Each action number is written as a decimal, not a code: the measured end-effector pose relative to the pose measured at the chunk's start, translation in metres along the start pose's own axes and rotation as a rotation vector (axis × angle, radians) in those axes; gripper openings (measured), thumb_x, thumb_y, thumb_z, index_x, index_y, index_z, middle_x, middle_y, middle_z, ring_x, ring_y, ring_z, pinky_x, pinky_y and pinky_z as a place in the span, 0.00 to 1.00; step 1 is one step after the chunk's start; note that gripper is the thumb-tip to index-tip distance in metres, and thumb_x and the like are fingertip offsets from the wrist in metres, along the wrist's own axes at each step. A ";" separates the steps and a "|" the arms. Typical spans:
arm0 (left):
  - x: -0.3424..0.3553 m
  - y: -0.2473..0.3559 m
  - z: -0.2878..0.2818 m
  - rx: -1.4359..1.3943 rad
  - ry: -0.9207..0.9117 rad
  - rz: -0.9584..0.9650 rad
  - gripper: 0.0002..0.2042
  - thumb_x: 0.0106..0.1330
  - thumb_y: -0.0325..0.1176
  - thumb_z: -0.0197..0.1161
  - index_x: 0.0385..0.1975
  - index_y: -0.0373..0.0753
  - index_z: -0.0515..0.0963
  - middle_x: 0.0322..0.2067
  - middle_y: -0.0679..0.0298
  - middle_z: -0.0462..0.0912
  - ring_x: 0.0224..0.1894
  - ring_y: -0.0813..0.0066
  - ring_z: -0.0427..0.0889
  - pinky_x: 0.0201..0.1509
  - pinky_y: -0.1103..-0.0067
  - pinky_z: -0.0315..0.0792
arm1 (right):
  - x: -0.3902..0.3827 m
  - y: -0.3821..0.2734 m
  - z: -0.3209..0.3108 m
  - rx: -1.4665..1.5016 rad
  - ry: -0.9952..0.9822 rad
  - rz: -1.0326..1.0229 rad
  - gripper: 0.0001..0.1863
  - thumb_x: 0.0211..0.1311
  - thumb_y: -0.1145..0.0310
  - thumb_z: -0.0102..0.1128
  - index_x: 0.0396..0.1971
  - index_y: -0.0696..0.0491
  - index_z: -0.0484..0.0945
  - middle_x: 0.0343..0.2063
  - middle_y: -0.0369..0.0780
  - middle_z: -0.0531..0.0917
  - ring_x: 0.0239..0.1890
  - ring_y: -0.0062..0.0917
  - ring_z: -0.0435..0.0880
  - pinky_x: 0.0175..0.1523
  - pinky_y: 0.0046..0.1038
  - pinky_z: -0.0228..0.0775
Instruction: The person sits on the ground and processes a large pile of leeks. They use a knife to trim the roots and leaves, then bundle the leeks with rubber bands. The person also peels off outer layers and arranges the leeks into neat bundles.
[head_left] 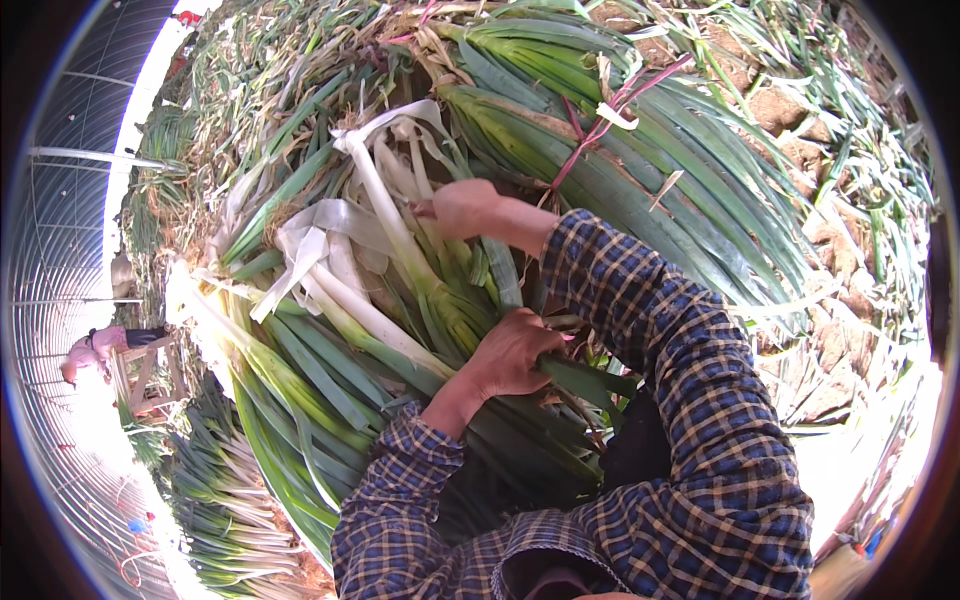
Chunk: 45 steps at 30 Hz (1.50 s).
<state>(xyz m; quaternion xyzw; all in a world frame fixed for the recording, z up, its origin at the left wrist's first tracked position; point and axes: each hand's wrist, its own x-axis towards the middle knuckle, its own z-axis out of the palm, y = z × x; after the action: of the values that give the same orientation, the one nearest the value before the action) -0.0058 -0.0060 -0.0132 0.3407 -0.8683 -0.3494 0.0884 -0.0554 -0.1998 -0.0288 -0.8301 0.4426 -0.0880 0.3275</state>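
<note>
Loose leeks (385, 210) with white shanks, papery pale skins and green leaves lie heaped in front of me. My left hand (515, 355), in a checked sleeve, grips green leek leaves (590, 385) at the lower middle. My right hand (465, 210) reaches across above it to the pale stalks, its fingers curled; what they hold is hidden. A bundle of leeks tied with red string (620, 170) lies just beyond my hands, toward the upper right.
Rows of leeks (235, 510) lie at the lower left. Loose leaves and trimmings (850, 120) cover soil on the right. A person in pink (100, 350) bends beside a wooden frame (155, 375) at the left, under a curved greenhouse roof (60, 200).
</note>
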 end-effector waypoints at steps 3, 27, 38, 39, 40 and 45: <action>0.002 0.001 0.000 -0.014 0.003 -0.004 0.14 0.39 0.34 0.69 0.29 0.44 0.78 0.26 0.61 0.75 0.37 0.58 0.75 0.46 0.68 0.68 | -0.011 0.004 -0.006 0.067 -0.060 0.053 0.16 0.50 0.63 0.55 0.34 0.57 0.84 0.33 0.46 0.85 0.36 0.42 0.85 0.40 0.36 0.76; 0.017 0.005 0.063 -1.712 0.360 -0.530 0.18 0.71 0.42 0.56 0.56 0.41 0.70 0.51 0.63 0.76 0.53 0.68 0.76 0.56 0.65 0.71 | -0.236 -0.020 -0.034 0.153 0.097 -0.119 0.28 0.54 0.46 0.61 0.45 0.55 0.76 0.31 0.49 0.82 0.37 0.47 0.81 0.42 0.42 0.72; 0.005 -0.005 0.073 -1.654 0.352 -0.536 0.08 0.72 0.38 0.53 0.41 0.45 0.78 0.41 0.64 0.83 0.48 0.69 0.80 0.54 0.66 0.72 | -0.397 -0.014 -0.069 0.357 0.262 0.318 0.19 0.57 0.51 0.58 0.35 0.53 0.81 0.25 0.48 0.82 0.30 0.43 0.82 0.37 0.40 0.73; 0.006 -0.009 0.074 -1.633 0.279 -0.490 0.08 0.71 0.38 0.54 0.40 0.45 0.79 0.40 0.65 0.84 0.47 0.70 0.80 0.54 0.68 0.72 | -0.424 -0.008 -0.065 0.279 0.439 0.317 0.17 0.57 0.54 0.57 0.34 0.53 0.81 0.23 0.48 0.81 0.30 0.43 0.82 0.37 0.41 0.73; 0.005 -0.013 0.074 -1.642 0.222 -0.463 0.09 0.71 0.39 0.55 0.41 0.42 0.78 0.43 0.64 0.83 0.48 0.71 0.81 0.55 0.70 0.73 | -0.460 0.002 -0.059 0.268 0.566 0.291 0.16 0.59 0.56 0.57 0.32 0.54 0.80 0.23 0.48 0.81 0.29 0.43 0.81 0.37 0.41 0.73; 0.004 -0.024 0.076 -1.571 0.278 -0.460 0.12 0.72 0.41 0.53 0.41 0.41 0.79 0.44 0.58 0.83 0.49 0.64 0.80 0.57 0.66 0.73 | -0.677 0.068 0.013 0.847 0.908 0.824 0.15 0.61 0.59 0.61 0.30 0.58 0.80 0.20 0.34 0.80 0.22 0.17 0.76 0.27 0.24 0.69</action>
<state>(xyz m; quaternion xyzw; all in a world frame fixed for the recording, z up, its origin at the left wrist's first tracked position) -0.0257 0.0208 -0.0855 0.3888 -0.2611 -0.8182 0.3335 -0.4973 0.3162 0.0162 -0.2818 0.7379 -0.4554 0.4109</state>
